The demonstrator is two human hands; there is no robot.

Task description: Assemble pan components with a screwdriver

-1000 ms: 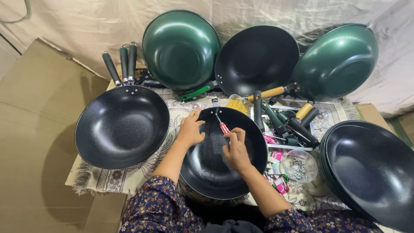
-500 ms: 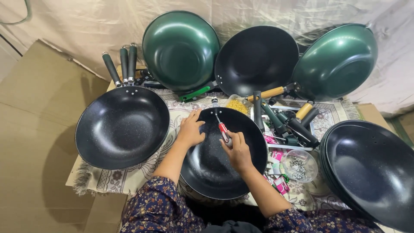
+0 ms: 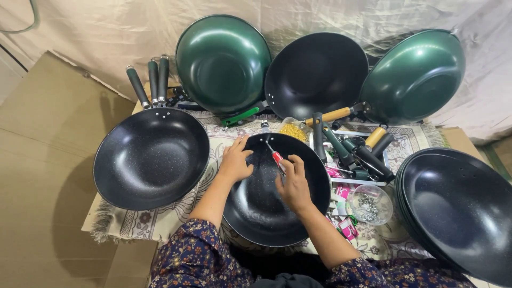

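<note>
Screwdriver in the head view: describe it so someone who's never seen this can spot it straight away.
Start at the black pan lying in the middle of the patterned cloth, right in front of the person. Near its far rim, the right hand holds a slim screwdriver pointing toward that rim. Its red-and-white handle sets it apart from the black and yellow pan handles lying nearby.

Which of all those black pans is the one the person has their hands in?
The black wok in the middle, right in front of the person. The left hand rests on its rim and the right hand holds a red-handled screwdriver inside it. Nobody touches the other black woks.
</note>
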